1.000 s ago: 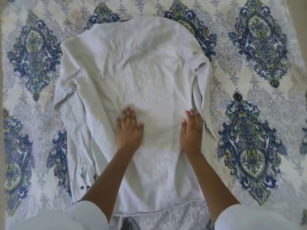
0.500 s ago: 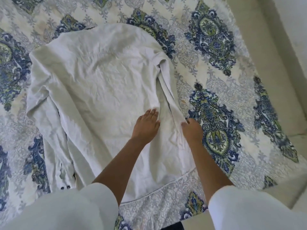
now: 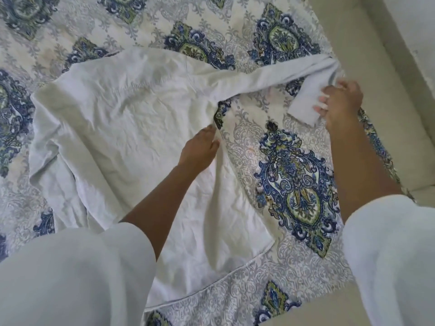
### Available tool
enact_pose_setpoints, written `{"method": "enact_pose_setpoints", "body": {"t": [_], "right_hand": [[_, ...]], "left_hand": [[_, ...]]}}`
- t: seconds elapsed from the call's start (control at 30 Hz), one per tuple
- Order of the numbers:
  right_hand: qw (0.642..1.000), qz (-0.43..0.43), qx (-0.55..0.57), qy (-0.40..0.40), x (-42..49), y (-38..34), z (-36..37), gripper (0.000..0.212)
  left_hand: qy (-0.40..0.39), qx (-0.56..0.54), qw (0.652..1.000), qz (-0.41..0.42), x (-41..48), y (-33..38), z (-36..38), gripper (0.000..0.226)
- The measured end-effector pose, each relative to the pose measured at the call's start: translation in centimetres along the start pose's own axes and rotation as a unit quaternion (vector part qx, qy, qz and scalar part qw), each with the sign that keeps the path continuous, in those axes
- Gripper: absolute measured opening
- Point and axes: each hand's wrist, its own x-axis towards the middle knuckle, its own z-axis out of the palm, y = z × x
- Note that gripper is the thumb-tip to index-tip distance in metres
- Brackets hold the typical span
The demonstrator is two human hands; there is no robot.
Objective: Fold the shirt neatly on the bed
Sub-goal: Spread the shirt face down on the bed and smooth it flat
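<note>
Sleeve held out, ready for the side fold

The pale, crumpled shirt (image 3: 131,128) lies back-up on the bedspread (image 3: 294,184), its sleeve (image 3: 270,76) stretched toward the bedspread's right edge. The right hand (image 3: 341,102) pinches the cuff (image 3: 306,104) with curled fingers. The left hand (image 3: 197,149) presses flat by the armpit, fingers together. The sleeve looks twisted near the cuff and would likely bunch if folded so. A harder tug could drag the body askew.

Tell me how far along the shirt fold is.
Done: the pale grey-white fabric shirt lies spread out on the blue-patterned bedspread. In hand: left hand presses its side while right hand grips the stretched-out sleeve. Left: every fold; the other sleeve lies bunched.
</note>
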Motion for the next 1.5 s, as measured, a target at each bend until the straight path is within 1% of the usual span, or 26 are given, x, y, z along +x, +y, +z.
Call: {"method": "enact_pose_setpoints", "body": {"t": [0.07, 0.1, 0.13, 0.17, 0.23, 0.27, 0.33, 0.37, 0.4, 0.47, 0.53, 0.57, 0.63, 0.7, 0.77, 0.87, 0.93, 1.0, 1.07, 1.13, 1.2, 1.27, 1.33, 1.4, 1.47, 1.5], "right_hand": [[0.991, 0.013, -0.114, -0.070, -2.4, 2.1, 0.2, 0.016], [0.977, 0.040, -0.171, -0.125, -3.7, 3.8, 0.3, 0.015], [0.953, 0.076, -0.226, -0.188, -5.5, 5.7, 0.5, 0.012], [0.921, 0.102, -0.281, -0.250, -7.2, 7.9, 0.6, 0.016], [0.861, 0.100, -0.361, -0.343, -10.6, 12.2, 1.0, 0.025], [0.853, 0.077, -0.377, -0.353, -12.2, 13.8, 1.3, 0.024], [0.859, 0.033, -0.378, -0.344, -14.1, 16.1, 1.5, 0.017], [0.854, 0.021, -0.390, -0.344, -14.5, 16.8, 1.4, 0.009], [0.847, 0.018, -0.401, -0.348, -14.7, 16.9, 1.1, 0.009], [0.852, 0.037, -0.393, -0.344, -14.5, 17.2, -0.2, 0.019], [0.866, 0.052, -0.381, -0.320, -14.4, 17.3, -2.2, 0.008], [0.864, 0.057, -0.389, -0.314, -14.4, 17.5, -3.3, 0.003], [0.852, 0.072, -0.407, -0.321, -14.6, 18.3, -5.4, 0.011], [0.843, 0.081, -0.421, -0.324, -15.0, 18.9, -7.1, 0.011], [0.842, 0.101, -0.419, -0.324, -15.1, 19.7, -8.5, 0.003], [0.851, 0.130, -0.379, -0.341, -14.9, 20.4, -9.9, 0.016], [0.863, 0.141, -0.346, -0.341, -14.8, 20.6, -10.4, 0.017], [0.872, 0.150, -0.317, -0.340, -14.8, 20.6, -10.8, 0.014], [0.871, 0.149, -0.310, -0.350, -14.8, 20.5, -11.1, 0.008], [0.866, 0.149, -0.320, -0.354, -14.7, 20.5, -11.1, 0.008], [0.855, 0.147, -0.348, -0.354, -14.5, 20.6, -11.1, 0.012], [0.844, 0.143, -0.379, -0.351, -14.5, 20.8, -11.2, 0.016], [0.843, 0.137, -0.399, -0.335, -14.7, 21.0, -11.3, 0.012], [0.842, 0.117, -0.420, -0.318, -15.2, 21.2, -11.4, 0.001], [0.836, 0.101, -0.442, -0.309, -15.6, 21.3, -11.3, 0.004], [0.831, 0.102, -0.449, -0.312, -15.8, 21.2, -11.2, 0.005]], "left_hand": [[0.001, 0.010, 1.000, -0.019, -0.6, -0.4, 0.7, 0.049], [0.012, 0.022, 0.999, -0.023, -0.9, -0.7, 1.2, 0.047], [0.035, 0.039, 0.998, -0.022, -1.3, -1.0, 1.6, 0.044], [0.064, 0.055, 0.996, -0.015, -1.6, -1.2, 2.1, 0.041], [0.108, 0.075, 0.991, 0.010, -1.8, -1.1, 2.7, 0.036], [0.113, 0.083, 0.990, 0.032, -1.7, -0.9, 2.9, 0.034], [0.082, 0.107, 0.988, 0.077, -1.6, -0.3, 3.3, 0.033], [0.059, 0.113, 0.988, 0.087, -1.7, 0.0, 3.6, 0.033], [0.039, 0.110, 0.990, 0.085, -2.0, 0.3, 4.0, 0.032], [0.028, 0.088, 0.994, 0.063, -2.7, 0.5, 4.6, 0.032], [0.031, 0.061, 0.996, 0.050, -3.9, 0.6, 5.4, 0.032], [0.031, 0.050, 0.997, 0.052, -4.6, 0.6, 6.0, 0.032], [0.031, 0.048, 0.996, 0.068, -6.0, 0.6, 7.0, 0.032], [0.035, 0.084, 0.993, 0.075, -6.7, 0.6, 7.9, 0.037], [0.036, 0.143, 0.987, 0.059, -6.1, 0.9, 8.0, 0.047], [0.029, 0.238, 0.969, 0.055, -3.5, 1.7, 6.9, 0.057], [0.021, 0.300, 0.951, 0.068, -1.5, 2.3, 5.7, 0.052], [0.019, 0.356, 0.931, 0.081, 0.0, 2.7, 4.5, 0.039], [0.026, 0.383, 0.919, 0.090, 1.3, 2.8, 3.5, 0.030], [0.020, 0.388, 0.913, 0.121, 2.3, 3.0, 3.0, 0.027], [0.018, 0.371, 0.918, 0.137, 3.0, 3.4, 3.1, 0.028], [0.026, 0.301, 0.947, 0.109, 3.4, 3.6, 3.8, 0.030], [0.016, 0.193, 0.978, 0.073, 3.4, 3.3, 4.8, 0.034], [0.008, 0.074, 0.996, 0.043, 2.6, 2.8, 5.6, 0.045], [0.020, -0.052, 0.998, -0.003, 0.4, 2.6, 6.2, 0.055], [0.025, -0.089, 0.996, -0.017, -1.2, 2.6, 6.7, 0.057]]}}
